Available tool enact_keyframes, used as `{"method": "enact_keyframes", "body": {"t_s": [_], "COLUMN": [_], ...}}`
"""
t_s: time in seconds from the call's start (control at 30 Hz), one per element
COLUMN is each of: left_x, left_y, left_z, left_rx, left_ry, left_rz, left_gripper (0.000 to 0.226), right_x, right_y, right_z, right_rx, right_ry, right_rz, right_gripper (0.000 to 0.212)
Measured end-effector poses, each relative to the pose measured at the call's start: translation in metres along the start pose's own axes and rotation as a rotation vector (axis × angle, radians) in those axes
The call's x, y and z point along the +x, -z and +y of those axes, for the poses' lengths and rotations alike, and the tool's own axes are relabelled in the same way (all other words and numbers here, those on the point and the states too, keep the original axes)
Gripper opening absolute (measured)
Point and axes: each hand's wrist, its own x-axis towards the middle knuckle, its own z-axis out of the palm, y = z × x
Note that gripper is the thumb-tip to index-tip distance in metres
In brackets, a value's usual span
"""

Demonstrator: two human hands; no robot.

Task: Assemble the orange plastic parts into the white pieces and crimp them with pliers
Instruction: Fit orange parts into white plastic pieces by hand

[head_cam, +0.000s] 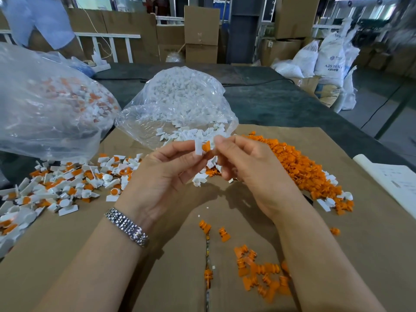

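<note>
The left hand (pixel 165 174) is pinching a white piece (pixel 199 147) between thumb and forefinger, palm turned up, while the right hand (pixel 252 170) is pinching an orange part (pixel 206 147) seated against that piece, both raised above the cardboard (pixel 292 221). Behind the hands an open clear bag (pixel 180 109) is spilling loose white pieces, and a larger bag (pixel 49 104) at the left is holding mixed white-and-orange parts. An assembled pile (pixel 58 188) is lying left of the wrists, an orange heap (pixel 299 163) right, and stray orange parts (pixel 258 273) near the forearms.
</note>
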Motion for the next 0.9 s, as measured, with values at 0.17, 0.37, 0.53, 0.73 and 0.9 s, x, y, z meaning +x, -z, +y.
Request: {"method": "enact_keyframes", "body": {"t_s": [0.17,0.37,0.53,0.73,0.9], "left_x": [0.0,-0.002,-0.003,-0.006,-0.005], "left_y": [0.001,0.0,-0.002,-0.003,0.0], "left_z": [0.002,0.004,0.008,0.01,0.009], "left_rx": [-0.054,0.013,0.065,0.288,0.342], "left_ry": [0.014,-0.007,-0.004,-0.064,-0.058], "left_rz": [-0.018,-0.022,0.0,0.058,0.096], "left_gripper": [0.023,0.021,0.017,0.024,0.031], "right_x": [-0.001,-0.001,-0.001,0.001,0.002], "right_y": [0.002,-0.003,-0.006,-0.008,-0.01], "right_z": [0.0,0.0,0.003,0.009,0.012], "right_rx": [-0.105,-0.229,-0.379,-0.519,-0.567], "right_ry": [0.17,0.299,0.4,0.485,0.487], "right_rz": [-0.033,0.034,0.103,0.123,0.13], "right_gripper": [0.021,0.021,0.018,0.018,0.018]}}
